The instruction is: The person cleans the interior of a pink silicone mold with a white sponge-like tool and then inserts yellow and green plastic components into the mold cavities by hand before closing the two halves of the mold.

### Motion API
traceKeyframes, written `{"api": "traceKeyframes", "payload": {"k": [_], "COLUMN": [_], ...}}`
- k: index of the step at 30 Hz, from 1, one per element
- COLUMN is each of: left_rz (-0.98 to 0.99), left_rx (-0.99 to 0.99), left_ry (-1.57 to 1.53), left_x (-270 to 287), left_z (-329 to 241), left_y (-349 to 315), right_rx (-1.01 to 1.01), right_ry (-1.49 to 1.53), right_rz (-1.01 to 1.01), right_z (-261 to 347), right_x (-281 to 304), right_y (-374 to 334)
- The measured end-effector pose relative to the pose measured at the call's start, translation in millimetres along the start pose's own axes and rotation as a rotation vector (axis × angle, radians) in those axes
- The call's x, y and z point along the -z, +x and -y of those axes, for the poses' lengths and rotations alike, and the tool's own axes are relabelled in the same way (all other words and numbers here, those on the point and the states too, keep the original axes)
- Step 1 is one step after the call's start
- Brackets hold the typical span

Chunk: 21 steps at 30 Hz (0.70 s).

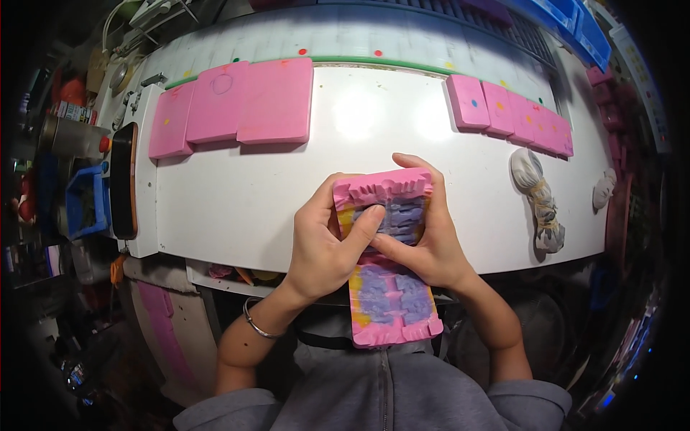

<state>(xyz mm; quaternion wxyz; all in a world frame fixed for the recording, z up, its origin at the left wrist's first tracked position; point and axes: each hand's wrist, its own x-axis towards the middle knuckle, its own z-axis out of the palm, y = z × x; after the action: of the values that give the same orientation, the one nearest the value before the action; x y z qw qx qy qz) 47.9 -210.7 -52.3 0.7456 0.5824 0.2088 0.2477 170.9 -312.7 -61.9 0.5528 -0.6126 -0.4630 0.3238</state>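
Note:
A pink silicone mould [394, 291], lined with purple-blue and yellow, is spread open between my hands at the table's front edge. Its upper part is raised and tilted, while the lower part hangs toward my body. My left hand [327, 233] is closed around the mould's left side, its thumb pressed on the purple-blue cavity. From the other side my right hand [435, 241] grips it, thumb also on the inner face, fingers wrapped behind. The fingertips behind the mould are mostly hidden.
Pink blocks [275, 100] lie at the back left of the white table [230, 194], and smaller pink blocks [471, 102] at the back right. A cloth bundle tied with bands [535, 194] lies to the right. A dark phone-like slab [125, 179] stands at the left edge.

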Motion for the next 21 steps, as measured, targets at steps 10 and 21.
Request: {"api": "traceKeyframes", "payload": {"k": [10, 21], "left_rz": [-0.116, -0.097], "left_rx": [0.016, -0.031], "left_ry": [-0.004, 0.032], "left_x": [-16.3, -13.5], "left_z": [8.4, 12.1], "left_y": [-7.3, -8.9], "right_rx": [-0.003, 0.134], "right_ry": [0.031, 0.259], "right_rz": [-0.032, -0.307], "right_z": [3.7, -9.9], "right_x": [-3.4, -1.2], "right_y": [-1.5, -13.6]}}
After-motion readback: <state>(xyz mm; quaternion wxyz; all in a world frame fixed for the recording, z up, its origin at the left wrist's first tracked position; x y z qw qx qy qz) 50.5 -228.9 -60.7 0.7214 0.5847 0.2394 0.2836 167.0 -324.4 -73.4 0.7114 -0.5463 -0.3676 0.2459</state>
